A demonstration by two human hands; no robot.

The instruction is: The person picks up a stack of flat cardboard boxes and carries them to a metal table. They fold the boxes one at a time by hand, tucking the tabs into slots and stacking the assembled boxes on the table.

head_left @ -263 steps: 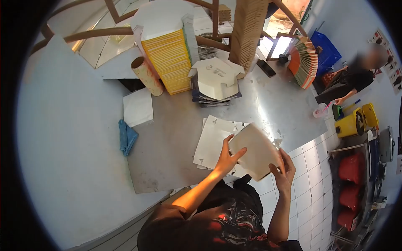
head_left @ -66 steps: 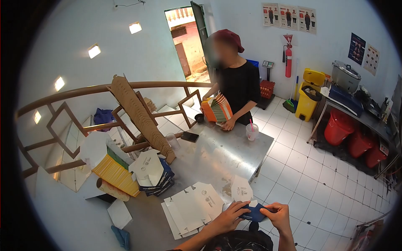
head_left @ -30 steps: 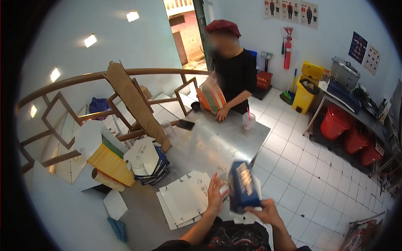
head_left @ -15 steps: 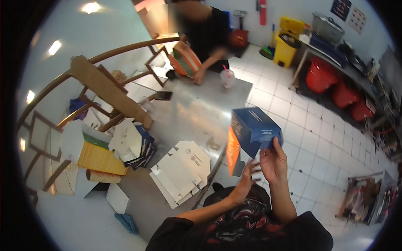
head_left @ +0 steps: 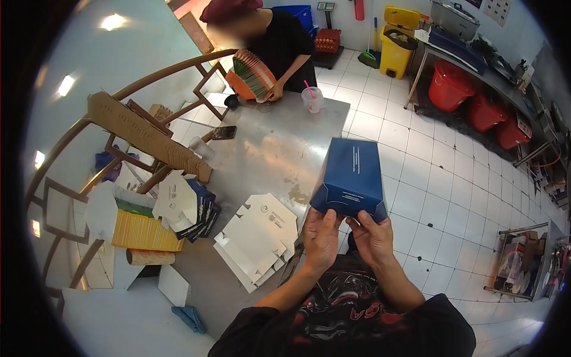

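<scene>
A dark blue cardboard box (head_left: 351, 169) with small white print is held in front of me, beyond the table's near right edge. My left hand (head_left: 322, 238) grips its lower left corner, thumb against the near face. On the lower right corner, my right hand (head_left: 370, 237) is closed in the same way. The fingers beneath the box are partly hidden. To the left, flat white box blanks (head_left: 259, 238) lie stacked on the metal table (head_left: 267, 143). Another stack of blue-and-white blanks (head_left: 184, 205) sits farther left.
Across the table a person (head_left: 285, 44) holds an orange-and-green stack of cardboard (head_left: 253, 77). A plastic cup with a pink straw (head_left: 312, 100), a phone (head_left: 224, 132), yellow cardboard (head_left: 146, 231) and a blue cloth (head_left: 188, 319) lie around. Red tubs (head_left: 450, 86) stand under the right-hand bench.
The box has turned so its blue top and near face show and the orange side is out of sight. My left hand has moved up from below onto its left corner.
</scene>
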